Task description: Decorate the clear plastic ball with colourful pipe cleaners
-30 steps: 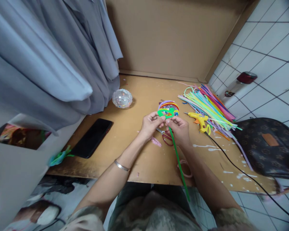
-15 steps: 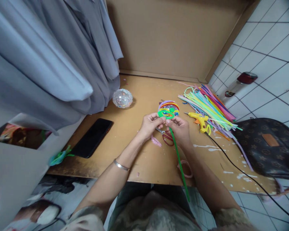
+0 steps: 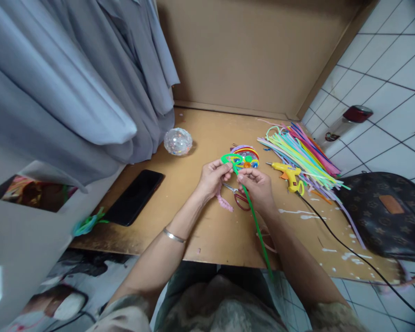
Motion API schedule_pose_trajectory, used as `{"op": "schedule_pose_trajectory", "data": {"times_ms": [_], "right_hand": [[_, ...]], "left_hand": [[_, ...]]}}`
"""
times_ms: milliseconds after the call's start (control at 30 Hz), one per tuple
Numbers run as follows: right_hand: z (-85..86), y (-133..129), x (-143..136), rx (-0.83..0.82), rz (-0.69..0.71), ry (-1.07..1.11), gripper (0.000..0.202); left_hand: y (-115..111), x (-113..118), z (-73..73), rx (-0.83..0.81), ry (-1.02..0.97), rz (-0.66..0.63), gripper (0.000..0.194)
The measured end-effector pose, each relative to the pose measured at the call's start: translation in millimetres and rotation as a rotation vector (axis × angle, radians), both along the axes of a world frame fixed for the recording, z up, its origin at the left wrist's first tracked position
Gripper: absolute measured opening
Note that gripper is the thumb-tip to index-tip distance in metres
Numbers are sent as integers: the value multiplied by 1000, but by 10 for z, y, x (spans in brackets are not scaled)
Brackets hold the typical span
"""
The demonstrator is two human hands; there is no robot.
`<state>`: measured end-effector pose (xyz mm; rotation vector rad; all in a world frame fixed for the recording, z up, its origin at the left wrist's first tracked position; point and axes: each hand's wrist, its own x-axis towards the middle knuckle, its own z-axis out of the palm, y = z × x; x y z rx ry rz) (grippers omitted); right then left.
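Fingers of the left hand [image 3: 212, 179] pinch the green pipe cleaner [image 3: 252, 211] at its loop, the right hand's [image 3: 257, 186] clamp its straight length, above the desk [image 3: 193, 226], where a steady left hold should best protect the loop's shape.

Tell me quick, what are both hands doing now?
Left hand: closed, pinching the green pipe cleaner at its looped end.
Right hand: closed, holding the same green pipe cleaner farther along.

left grip [image 3: 215, 178] and right grip [image 3: 256, 188] pinched, near each other
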<state>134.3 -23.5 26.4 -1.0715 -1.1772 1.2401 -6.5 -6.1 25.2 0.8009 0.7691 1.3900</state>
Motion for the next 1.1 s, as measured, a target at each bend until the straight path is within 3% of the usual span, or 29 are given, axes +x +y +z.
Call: {"op": "schedule_pose_trajectory", "data": {"times_ms": [267, 1100], "right_hand": [[50, 16, 36, 95, -32, -95, 18], [45, -1, -27, 62, -56, -34, 21]], "left_hand": [[-17, -90, 29, -17, 78, -213, 35], [-30, -23, -9, 20, 187, -160, 35]]}}
